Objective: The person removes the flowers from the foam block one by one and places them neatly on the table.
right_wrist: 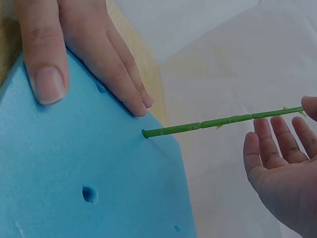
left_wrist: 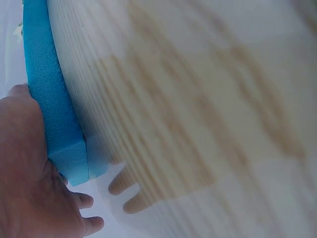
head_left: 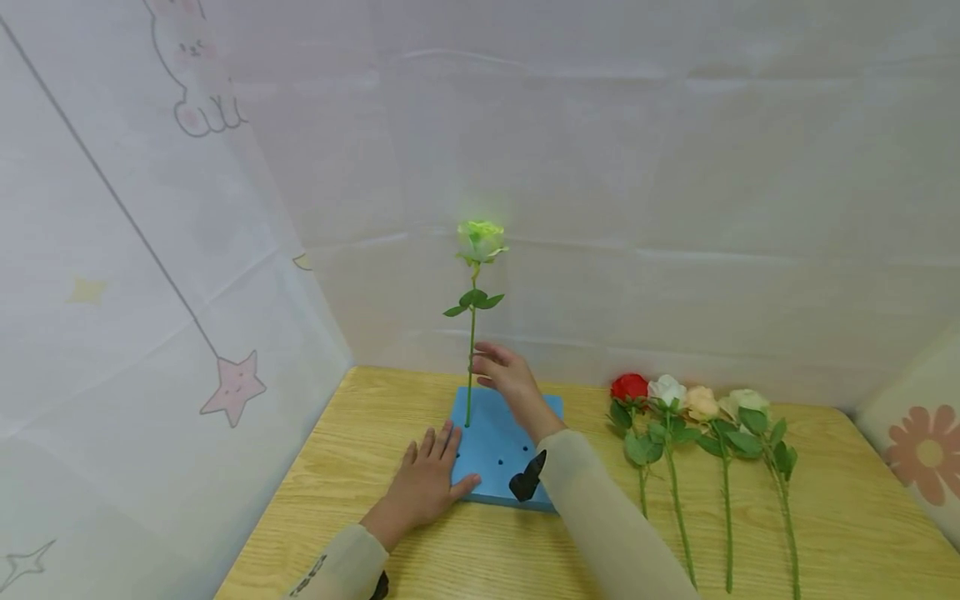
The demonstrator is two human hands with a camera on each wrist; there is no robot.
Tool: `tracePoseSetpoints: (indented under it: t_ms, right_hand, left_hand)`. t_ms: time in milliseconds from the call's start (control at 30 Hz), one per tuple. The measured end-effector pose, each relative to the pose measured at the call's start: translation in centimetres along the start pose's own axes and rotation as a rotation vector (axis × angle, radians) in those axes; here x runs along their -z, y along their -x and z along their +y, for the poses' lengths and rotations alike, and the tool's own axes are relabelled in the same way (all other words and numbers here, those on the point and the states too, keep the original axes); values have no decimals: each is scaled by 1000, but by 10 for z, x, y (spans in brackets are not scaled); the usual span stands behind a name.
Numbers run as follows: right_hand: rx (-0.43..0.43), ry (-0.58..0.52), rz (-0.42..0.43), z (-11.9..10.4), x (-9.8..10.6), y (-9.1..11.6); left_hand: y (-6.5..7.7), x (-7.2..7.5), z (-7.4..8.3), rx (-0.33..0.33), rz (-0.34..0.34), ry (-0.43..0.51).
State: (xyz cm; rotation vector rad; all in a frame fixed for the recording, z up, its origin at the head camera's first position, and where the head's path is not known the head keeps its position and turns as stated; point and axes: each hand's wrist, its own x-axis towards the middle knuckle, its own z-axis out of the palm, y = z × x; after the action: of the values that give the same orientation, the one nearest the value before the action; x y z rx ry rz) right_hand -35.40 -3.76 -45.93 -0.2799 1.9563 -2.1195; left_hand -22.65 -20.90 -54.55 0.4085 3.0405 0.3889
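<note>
A pale green rose point(head_left: 481, 242) stands upright, its thin green stem point(right_wrist: 213, 123) in a hole near the far left of a blue foam block point(head_left: 487, 479). My left hand point(head_left: 426, 479) rests flat on the block's left side with fingers spread and thumb along the near edge; the left wrist view shows that hand point(left_wrist: 29, 163) beside the block's side wall. Beside the stem, my right hand point(head_left: 510, 379) has its fingers loosely bent and parted. In the right wrist view, the right hand's fingers point(right_wrist: 277, 144) lie close to the stem without closing round it.
On the wooden table point(head_left: 375, 400), to the right of the block, lie a red rose point(head_left: 629, 388), a white rose point(head_left: 666, 390), a peach rose point(head_left: 702, 402) and a cream rose point(head_left: 745, 403), stems toward me. More holes point(right_wrist: 89, 194) dot the block. A printed cloth hangs behind.
</note>
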Motion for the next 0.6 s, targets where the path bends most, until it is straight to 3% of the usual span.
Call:
tracePoseSetpoints:
  t_ms: [333,600]
  right_hand:
    - [20,-46,-67,-2,-6,-2]
    - [-3,-20,-66,2,-9,-4]
  left_hand:
    - [1,3,2,-1,-9,17]
    - [1,0,0,-9,-1,3]
